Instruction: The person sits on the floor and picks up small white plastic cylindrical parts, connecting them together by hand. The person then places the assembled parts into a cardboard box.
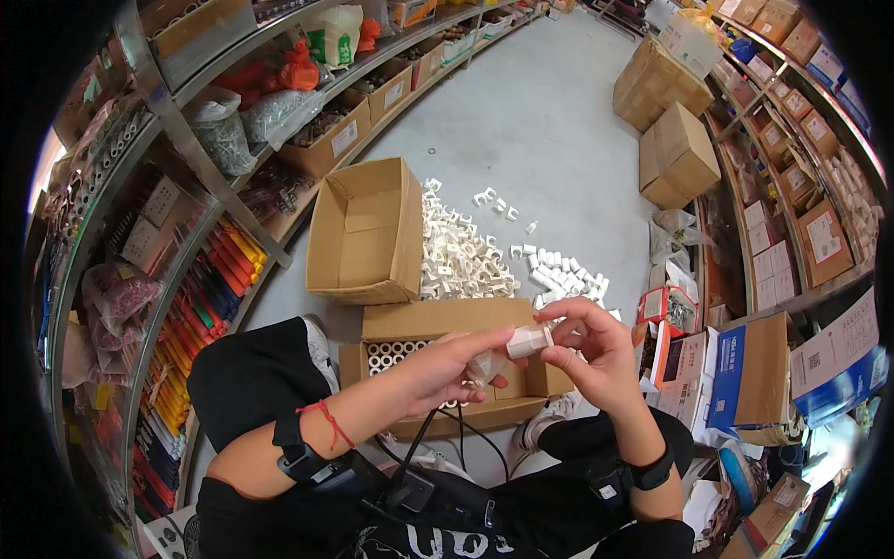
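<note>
Left hand (451,361) grips fittings (527,342); right hand (601,356) pinches one's end, perhaps steadying it. The box (424,320) sits beneath both, likely for easy reach.

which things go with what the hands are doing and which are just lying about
Likely in use:
white fitting between left hand and right hand
open carton beneath
heaped white clips and loose white pieces beyond it

Seemingly just lying about:
coloured rods, left
brown boxes, upper right
</note>
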`<move>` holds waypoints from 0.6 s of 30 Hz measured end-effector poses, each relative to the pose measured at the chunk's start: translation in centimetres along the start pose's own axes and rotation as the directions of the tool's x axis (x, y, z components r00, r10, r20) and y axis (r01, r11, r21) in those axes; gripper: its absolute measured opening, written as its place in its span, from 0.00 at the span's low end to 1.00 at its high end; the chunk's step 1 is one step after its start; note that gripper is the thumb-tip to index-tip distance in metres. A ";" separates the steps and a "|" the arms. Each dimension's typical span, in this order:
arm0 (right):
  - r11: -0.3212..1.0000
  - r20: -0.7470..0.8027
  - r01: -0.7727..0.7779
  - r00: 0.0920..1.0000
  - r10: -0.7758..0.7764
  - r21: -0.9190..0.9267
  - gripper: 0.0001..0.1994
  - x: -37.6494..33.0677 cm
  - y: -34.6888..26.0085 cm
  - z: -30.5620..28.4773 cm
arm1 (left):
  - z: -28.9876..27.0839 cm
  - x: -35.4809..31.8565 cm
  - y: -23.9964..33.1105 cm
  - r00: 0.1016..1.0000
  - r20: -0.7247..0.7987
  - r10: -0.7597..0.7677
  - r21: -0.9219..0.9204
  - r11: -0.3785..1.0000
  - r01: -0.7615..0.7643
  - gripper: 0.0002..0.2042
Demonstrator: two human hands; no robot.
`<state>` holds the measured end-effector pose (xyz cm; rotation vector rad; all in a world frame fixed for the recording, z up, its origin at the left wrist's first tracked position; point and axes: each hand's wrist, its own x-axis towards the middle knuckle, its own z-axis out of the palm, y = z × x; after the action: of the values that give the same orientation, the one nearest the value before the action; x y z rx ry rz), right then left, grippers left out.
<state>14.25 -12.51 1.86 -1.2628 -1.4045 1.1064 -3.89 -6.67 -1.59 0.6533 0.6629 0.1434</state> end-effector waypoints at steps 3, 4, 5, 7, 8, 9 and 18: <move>0.994 0.044 -0.021 0.999 0.026 -0.110 0.16 0.1 -0.3 -0.3 | -0.1 0.3 0.0 0.999 -0.015 0.037 0.016 0.999 -0.037 0.22; 0.994 0.039 -0.015 0.999 0.019 -0.109 0.16 0.1 -0.1 -0.2 | -0.2 0.5 -0.1 0.999 -0.018 0.049 0.021 0.999 -0.048 0.22; 0.994 0.034 -0.009 0.999 0.013 -0.108 0.16 0.2 0.1 -0.2 | -0.3 0.6 -0.1 0.998 -0.029 0.063 0.044 0.997 -0.062 0.22; 0.996 0.022 -0.034 0.999 0.036 -0.083 0.15 0.3 0.5 -0.2 | -0.4 0.8 0.1 0.997 -0.032 0.068 0.103 0.993 -0.064 0.22; 0.996 0.030 -0.047 0.998 0.049 -0.074 0.15 0.3 0.8 -0.2 | -0.6 0.9 0.2 0.997 -0.034 0.070 0.132 0.989 -0.065 0.22; 0.996 0.039 -0.057 0.997 0.059 -0.064 0.14 0.2 1.1 -0.4 | -0.7 1.0 0.2 0.996 -0.041 0.085 0.162 0.984 -0.078 0.21; 0.893 -0.161 -0.342 0.938 0.307 -0.293 0.13 1.4 14.0 0.1 | -4.1 3.0 0.1 0.945 -0.288 0.157 0.024 0.987 -0.156 0.16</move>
<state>16.52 -10.12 -11.80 -1.8182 -1.3539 1.0338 -3.98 -3.50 -5.57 0.6921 0.8925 0.3924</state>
